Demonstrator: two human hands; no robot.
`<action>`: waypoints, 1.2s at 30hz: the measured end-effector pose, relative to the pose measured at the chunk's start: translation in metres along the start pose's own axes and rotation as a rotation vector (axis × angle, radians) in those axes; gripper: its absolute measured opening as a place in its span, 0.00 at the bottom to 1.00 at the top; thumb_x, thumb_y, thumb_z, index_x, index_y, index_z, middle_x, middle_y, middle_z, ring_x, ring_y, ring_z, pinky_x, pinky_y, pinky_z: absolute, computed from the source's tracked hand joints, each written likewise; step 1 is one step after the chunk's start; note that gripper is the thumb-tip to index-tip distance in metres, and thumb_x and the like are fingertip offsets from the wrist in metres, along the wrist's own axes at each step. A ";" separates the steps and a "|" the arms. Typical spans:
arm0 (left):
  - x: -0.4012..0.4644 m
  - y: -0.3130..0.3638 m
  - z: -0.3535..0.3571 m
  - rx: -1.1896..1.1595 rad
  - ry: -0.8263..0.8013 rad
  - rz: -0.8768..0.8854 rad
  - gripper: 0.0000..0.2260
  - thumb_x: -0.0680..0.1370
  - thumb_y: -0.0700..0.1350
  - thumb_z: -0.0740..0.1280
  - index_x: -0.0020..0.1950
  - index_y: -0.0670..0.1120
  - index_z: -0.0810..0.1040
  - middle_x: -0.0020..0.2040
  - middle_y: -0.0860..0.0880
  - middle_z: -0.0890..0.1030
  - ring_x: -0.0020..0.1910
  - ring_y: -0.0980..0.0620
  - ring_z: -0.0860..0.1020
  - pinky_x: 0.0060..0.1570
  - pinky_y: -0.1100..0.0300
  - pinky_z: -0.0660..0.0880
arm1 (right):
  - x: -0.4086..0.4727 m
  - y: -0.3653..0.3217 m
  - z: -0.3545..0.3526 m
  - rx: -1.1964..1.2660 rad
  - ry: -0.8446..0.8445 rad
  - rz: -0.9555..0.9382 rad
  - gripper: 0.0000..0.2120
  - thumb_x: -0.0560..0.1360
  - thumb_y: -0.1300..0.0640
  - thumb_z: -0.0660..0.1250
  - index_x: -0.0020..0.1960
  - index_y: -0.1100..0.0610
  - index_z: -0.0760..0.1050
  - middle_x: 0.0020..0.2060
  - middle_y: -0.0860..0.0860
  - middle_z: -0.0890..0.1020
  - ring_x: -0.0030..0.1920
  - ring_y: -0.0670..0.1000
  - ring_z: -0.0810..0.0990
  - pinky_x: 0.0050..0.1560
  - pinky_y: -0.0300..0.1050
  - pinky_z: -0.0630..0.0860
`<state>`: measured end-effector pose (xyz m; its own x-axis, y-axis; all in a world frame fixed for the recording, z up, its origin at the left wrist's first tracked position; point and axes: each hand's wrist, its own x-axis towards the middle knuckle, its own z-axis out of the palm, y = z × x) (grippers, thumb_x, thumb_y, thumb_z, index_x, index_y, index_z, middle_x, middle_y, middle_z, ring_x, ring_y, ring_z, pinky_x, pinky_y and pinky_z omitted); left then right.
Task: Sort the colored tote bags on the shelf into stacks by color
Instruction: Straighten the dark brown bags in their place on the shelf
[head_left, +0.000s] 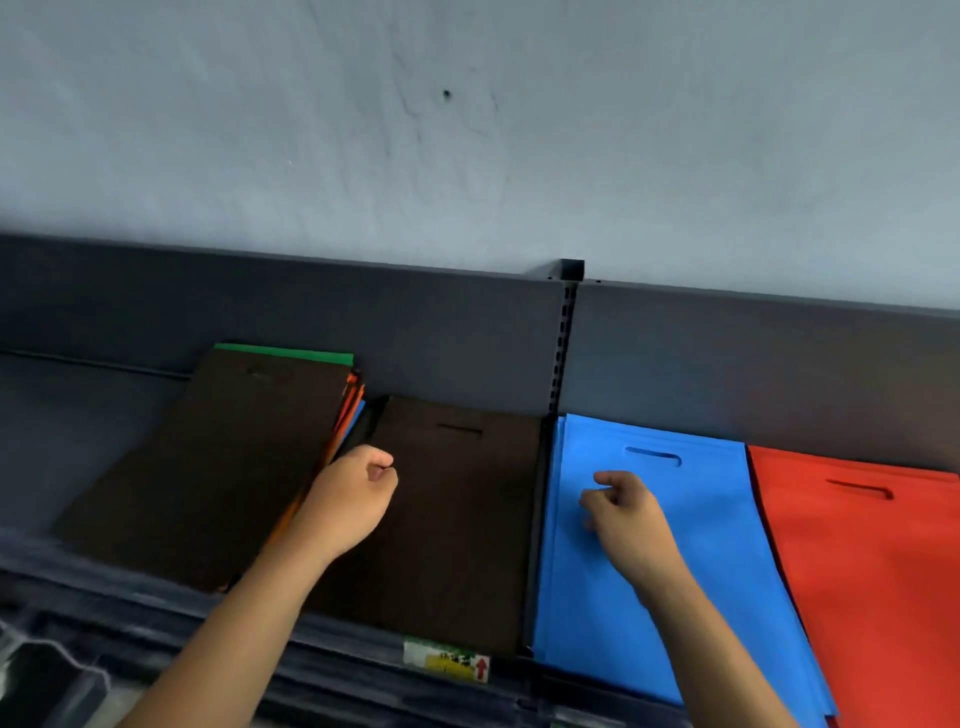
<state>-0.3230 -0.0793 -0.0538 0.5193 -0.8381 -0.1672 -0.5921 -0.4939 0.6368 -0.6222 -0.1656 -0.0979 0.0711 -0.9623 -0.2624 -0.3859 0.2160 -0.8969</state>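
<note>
Here the shelf (156, 587) holds four groups of tote bags. At the far left lies the mixed pile (208, 457), a brown bag on top, with green showing at its back edge and orange and blue edges fanning out along its right side. Just beside it, to the right, lies the brown stack (457, 519); past the upright divider come the blue stack (597, 597) and, touching its right edge, the red stack (872, 561).

The left hand (353, 499) sits over the seam between the mixed pile and the brown stack, fingers curled in with the thumb against the forefinger. It may be pinching a bag edge there, but I cannot tell whether anything is actually held. The right hand (623, 514) hovers over the upper part of the blue stack, fingers loosely curled and holding nothing.

The relation that matters: the mixed pile lies up and to the left of the left hand, its long axis running from the shelf's front edge back toward the wall and leaning slightly right. Its fanned right edge is right at the left hand's knuckles, so the left hand is clearly nearer. The top bag being brown, its destination is probably the brown stack under that same hand.
</note>
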 end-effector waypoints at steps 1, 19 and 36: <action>0.001 -0.012 -0.013 -0.002 0.016 -0.018 0.12 0.83 0.49 0.64 0.66 0.52 0.78 0.55 0.53 0.81 0.51 0.56 0.81 0.43 0.60 0.75 | 0.000 -0.007 0.017 -0.014 -0.017 -0.013 0.11 0.83 0.57 0.66 0.65 0.52 0.74 0.47 0.59 0.83 0.46 0.60 0.85 0.38 0.47 0.74; 0.080 -0.156 -0.162 0.390 -0.023 -0.132 0.35 0.84 0.60 0.59 0.85 0.45 0.52 0.84 0.40 0.52 0.82 0.38 0.54 0.78 0.43 0.60 | -0.052 -0.099 0.241 -0.056 -0.110 -0.040 0.08 0.83 0.57 0.67 0.62 0.53 0.77 0.48 0.55 0.86 0.39 0.47 0.86 0.46 0.49 0.80; 0.092 -0.205 -0.190 0.311 -0.159 0.230 0.28 0.85 0.59 0.59 0.82 0.47 0.62 0.79 0.46 0.68 0.72 0.46 0.73 0.65 0.50 0.75 | -0.092 -0.130 0.314 0.015 -0.002 0.267 0.21 0.77 0.38 0.74 0.57 0.55 0.84 0.42 0.51 0.90 0.42 0.52 0.90 0.46 0.50 0.86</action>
<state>-0.0370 -0.0116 -0.0565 0.2643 -0.9481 -0.1771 -0.8522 -0.3155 0.4174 -0.2899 -0.0532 -0.0691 -0.0291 -0.8707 -0.4910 -0.3778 0.4643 -0.8011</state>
